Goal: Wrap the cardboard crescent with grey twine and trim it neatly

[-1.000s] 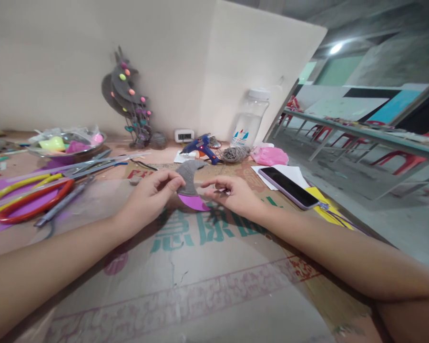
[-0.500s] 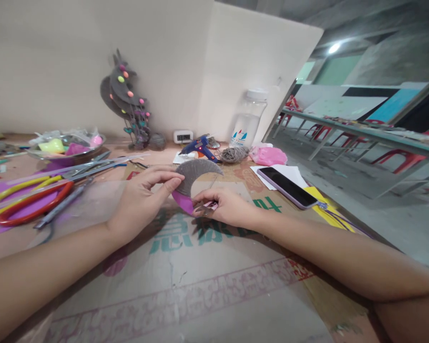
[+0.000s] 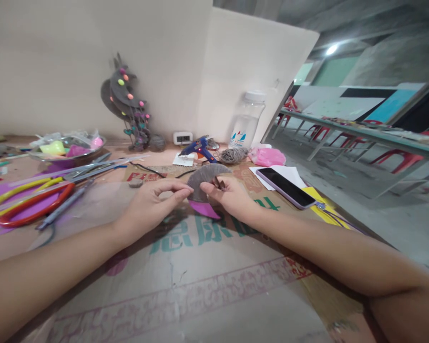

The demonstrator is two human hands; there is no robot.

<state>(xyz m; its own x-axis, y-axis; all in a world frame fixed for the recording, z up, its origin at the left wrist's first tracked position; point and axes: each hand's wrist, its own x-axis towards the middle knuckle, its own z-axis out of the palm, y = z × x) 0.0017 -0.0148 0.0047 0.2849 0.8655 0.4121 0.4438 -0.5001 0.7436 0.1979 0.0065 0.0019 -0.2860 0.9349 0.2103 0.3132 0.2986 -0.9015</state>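
A crescent shape [image 3: 199, 183] is wrapped in grey yarn over its upper part, while its lower tip is bare purple. My left hand [image 3: 152, 205] is closed, with thumb and forefinger pinched at the crescent's left edge. From the other side, my right hand [image 3: 232, 197] grips the crescent, its thumb lying across the grey face. A small dark brownish piece [image 3: 219, 183] sticks up between the right fingers; I cannot make out what it is. The right fingers behind the crescent are hidden.
Scissors [image 3: 35, 202] with red and yellow handles lie left, below a bowl [image 3: 71, 156] of colourful bits. Behind stand a yarn-covered moon ornament [image 3: 123, 95], a blue glue gun [image 3: 202, 148], a grey yarn ball [image 3: 234, 155] and a water bottle [image 3: 245, 124]. A phone [image 3: 286, 187] lies right.
The crescent has moved slightly right and lower. My right hand has risen from beneath the purple tip onto the crescent's grey face. My left hand has shifted slightly right.
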